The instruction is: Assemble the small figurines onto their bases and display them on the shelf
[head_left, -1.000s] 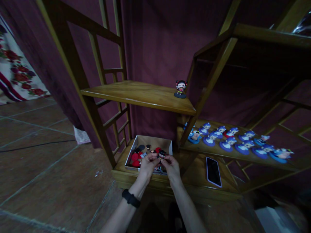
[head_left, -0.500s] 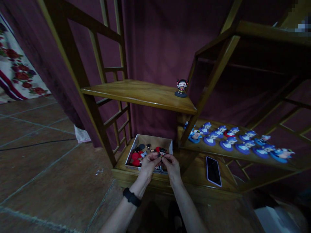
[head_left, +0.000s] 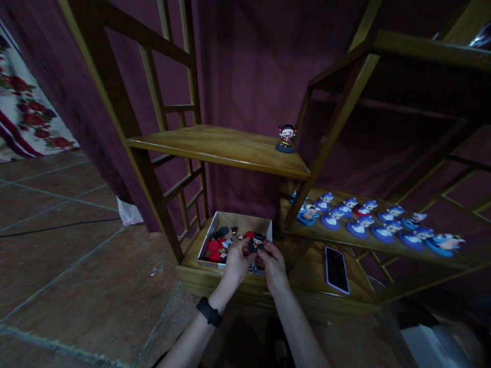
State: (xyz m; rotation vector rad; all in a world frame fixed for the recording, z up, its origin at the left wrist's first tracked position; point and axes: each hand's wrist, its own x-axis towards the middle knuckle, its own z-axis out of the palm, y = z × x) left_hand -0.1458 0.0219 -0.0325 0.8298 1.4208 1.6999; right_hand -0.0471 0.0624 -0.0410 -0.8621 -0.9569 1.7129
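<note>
Between my two hands is a small black-haired figurine (head_left: 257,240) on a dark round base. The fingers of my left hand (head_left: 238,260) close on its left side, and my right hand (head_left: 271,259) grips it from the right. Both hands are over the front of an open cardboard box (head_left: 264,225). Inside the box lie several loose figurines and round bases, among them a red disc (head_left: 213,245); my hands hide part of its contents. A similar figurine (head_left: 287,134) stands upright on a dark base at the right end of the wooden shelf (head_left: 215,144) above.
Several blue-and-white figurines (head_left: 360,225) stand on the lower right shelf. A phone (head_left: 337,270) lies on the wooden bottom board right of my hands. A slanted wooden post (head_left: 341,112) divides the shelving. A dark cable (head_left: 61,227) runs across the tiled floor at left.
The figurine in my hands has turned and its dark round base now faces me more. My fingers have shifted slightly around it; everything else stays put.
</note>
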